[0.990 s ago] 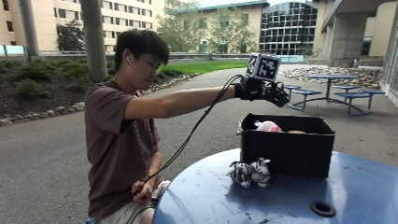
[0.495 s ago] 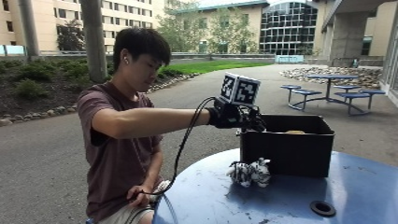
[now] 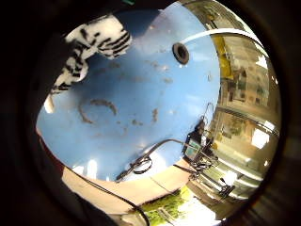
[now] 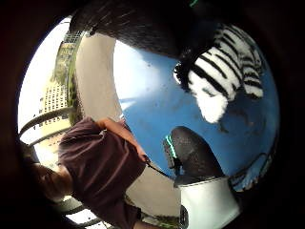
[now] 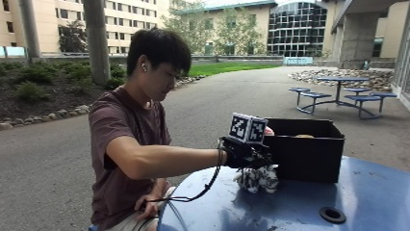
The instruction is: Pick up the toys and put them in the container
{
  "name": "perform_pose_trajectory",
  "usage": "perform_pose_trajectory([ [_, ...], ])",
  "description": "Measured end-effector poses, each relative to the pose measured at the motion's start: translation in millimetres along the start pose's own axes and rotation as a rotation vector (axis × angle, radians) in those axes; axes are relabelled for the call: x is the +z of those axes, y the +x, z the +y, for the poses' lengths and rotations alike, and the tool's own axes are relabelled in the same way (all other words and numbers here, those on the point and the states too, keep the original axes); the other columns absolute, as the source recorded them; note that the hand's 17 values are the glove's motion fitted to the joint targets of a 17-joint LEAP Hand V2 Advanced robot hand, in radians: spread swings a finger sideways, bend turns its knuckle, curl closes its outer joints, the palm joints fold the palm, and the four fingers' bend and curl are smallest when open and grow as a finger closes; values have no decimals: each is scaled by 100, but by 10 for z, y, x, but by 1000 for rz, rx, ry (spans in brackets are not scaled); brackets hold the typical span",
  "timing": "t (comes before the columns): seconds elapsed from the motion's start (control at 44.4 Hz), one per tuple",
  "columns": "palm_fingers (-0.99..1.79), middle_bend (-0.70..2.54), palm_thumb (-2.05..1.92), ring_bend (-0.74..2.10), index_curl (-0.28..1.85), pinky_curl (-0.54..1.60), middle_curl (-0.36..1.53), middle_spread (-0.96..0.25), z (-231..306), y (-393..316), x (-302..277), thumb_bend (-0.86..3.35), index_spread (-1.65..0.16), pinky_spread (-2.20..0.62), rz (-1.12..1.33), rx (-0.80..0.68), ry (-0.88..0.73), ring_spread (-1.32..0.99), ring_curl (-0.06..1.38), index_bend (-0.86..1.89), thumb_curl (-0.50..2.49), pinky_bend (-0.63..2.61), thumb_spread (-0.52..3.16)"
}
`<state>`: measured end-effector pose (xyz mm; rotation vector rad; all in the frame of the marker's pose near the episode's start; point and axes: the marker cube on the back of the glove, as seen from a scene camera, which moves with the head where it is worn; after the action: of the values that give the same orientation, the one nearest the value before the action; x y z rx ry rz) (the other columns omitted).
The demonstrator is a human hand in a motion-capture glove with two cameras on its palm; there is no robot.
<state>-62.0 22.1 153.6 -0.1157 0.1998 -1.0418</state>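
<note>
Beside the black container (image 5: 304, 149), the gloved right hand (image 5: 243, 153) hovers unclasped above the zebra toy (image 5: 257, 179), not yet picked up.

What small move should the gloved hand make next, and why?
Probably close the fingers around the zebra toy. The right hand is just above it on the blue table, beside the black container, and the thumb-side palm view shows it close but not yet gripped.

- The striped black-and-white plush zebra toy (image 5: 257, 179) stood on the round blue metal table (image 5: 359, 192), just before the black plastic container (image 5: 304, 151).
- The black-gloved right hand (image 5: 245, 155) was over the zebra.
</note>
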Motion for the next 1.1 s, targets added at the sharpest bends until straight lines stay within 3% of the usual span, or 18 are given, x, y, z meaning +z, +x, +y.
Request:
perform_pose_trajectory([
  [0.248, -9, 18, 30, 13, 41, 30, 26, -17, -344, 96, 353, 0, -32, 1, 80, -73, -141, -6, 33, 30, 41, 51, 130],
  [0.36, -6, 25, 44, 1, 44, 32, 30, -19, -591, 232, 529, 8, -32, 3, 27, -55, -120, -3, 25, 38, 43, 56, 134],
  [0.45, 26, 33, 54, 11, 43, 36, 33, -19, -776, 355, 607, 13, -31, -4, -70, -35, -75, -3, 21, 35, 45, 82, 137],
  [0.518, 55, 42, 62, 20, 43, 35, 36, -18, -871, 394, 623, 17, -30, -14, -105, -18, -44, -7, 22, 38, 46, 83, 138],
  [0.72, 101, 47, 86, 34, 50, 36, 40, -21, -1088, 416, 623, 31, -23, -35, -219, 75, 132, -20, 28, 50, 52, 85, 144],
  [0.855, 137, 74, 100, 52, 59, 38, 51, -23, -1185, 381, 510, 37, -18, -40, -254, 157, 172, -29, 37, 62, 62, 81, 139],
  [0.99, 135, 95, 102, 70, 67, 39, 58, -22, -902, 468, 348, 34, -15, -43, -309, 243, 175, -33, 45, 73, 74, 76, 115],
  [1.103, 115, 109, 88, 78, 72, 41, 61, -23, -558, 580, 101, 21, -17, -38, -343, 341, 186, -35, 50, 71, 80, 77, 92],
])
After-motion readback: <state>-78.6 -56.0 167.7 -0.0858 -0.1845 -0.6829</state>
